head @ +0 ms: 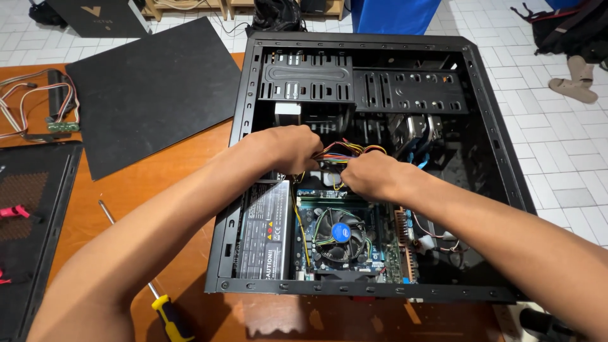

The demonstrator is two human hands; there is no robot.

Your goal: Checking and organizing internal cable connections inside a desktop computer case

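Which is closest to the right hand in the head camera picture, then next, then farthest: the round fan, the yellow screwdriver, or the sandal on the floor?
From the right hand:
1. Round fan, just below.
2. Sandal, far upper right, on the floor tiles.
3. Yellow screwdriver, bottom left, on the table.

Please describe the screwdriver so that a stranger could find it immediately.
Start at the open black computer case on the orange-brown table. Look left of its near corner, beneath the left forearm. The screwdriver lies there, the only tool with a yellow and blue handle.
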